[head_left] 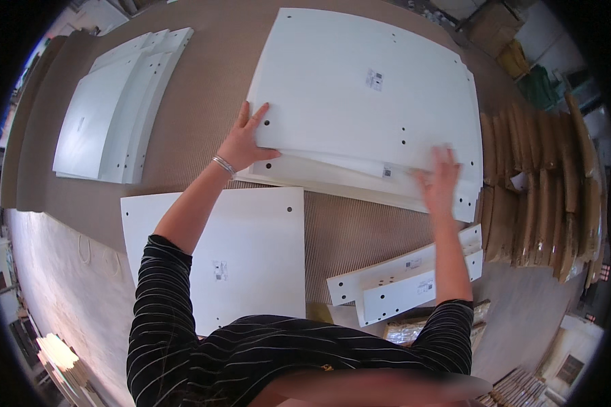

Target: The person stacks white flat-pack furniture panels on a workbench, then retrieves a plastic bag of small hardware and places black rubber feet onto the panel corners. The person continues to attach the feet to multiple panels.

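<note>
A stack of large white panels (332,88) with dark drilled holes and a small label lies in front of me; its top panel sits slightly askew over those beneath. At the near left corner of that top panel, my left hand (246,139) rests with thumb and fingers spread against the edge. My right hand (441,183) is blurred by motion over the near right part of the stack, thumb and fingers apart, holding nothing I can see. Close to my body, on the left, lies a single white panel (258,237). Two narrow white boards (400,298) overlap below my right forearm.
Another stack of white panels (95,122) lies at the far left. Brown corrugated cardboard (190,88) covers the work surface. To the right stand many wrapped brown bundles (536,190). A green bag (538,87) is at the far right.
</note>
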{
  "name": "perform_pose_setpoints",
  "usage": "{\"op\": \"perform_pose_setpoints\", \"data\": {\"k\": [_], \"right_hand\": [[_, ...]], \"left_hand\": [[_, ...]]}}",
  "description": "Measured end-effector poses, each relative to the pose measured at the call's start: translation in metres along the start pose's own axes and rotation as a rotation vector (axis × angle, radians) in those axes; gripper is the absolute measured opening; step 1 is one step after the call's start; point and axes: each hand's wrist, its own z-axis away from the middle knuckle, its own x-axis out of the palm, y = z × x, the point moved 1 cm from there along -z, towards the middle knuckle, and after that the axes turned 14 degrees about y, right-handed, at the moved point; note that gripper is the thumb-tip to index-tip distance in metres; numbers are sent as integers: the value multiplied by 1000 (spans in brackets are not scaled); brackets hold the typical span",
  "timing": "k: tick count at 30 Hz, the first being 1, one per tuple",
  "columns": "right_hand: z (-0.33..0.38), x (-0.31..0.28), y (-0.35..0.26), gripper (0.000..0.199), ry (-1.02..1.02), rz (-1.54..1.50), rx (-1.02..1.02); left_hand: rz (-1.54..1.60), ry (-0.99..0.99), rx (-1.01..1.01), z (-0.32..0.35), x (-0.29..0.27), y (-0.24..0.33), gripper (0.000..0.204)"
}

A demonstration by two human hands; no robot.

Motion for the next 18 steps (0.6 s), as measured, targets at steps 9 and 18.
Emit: {"op": "perform_pose_setpoints", "data": {"k": [9,18], "right_hand": [[-23,25,-90,78,-116,-11,-13],[-25,23,-116,63,-88,-10,39]], "left_hand": [[-110,34,56,-6,3,-5,110],[43,-1,9,0,-16,-2,101]]}}
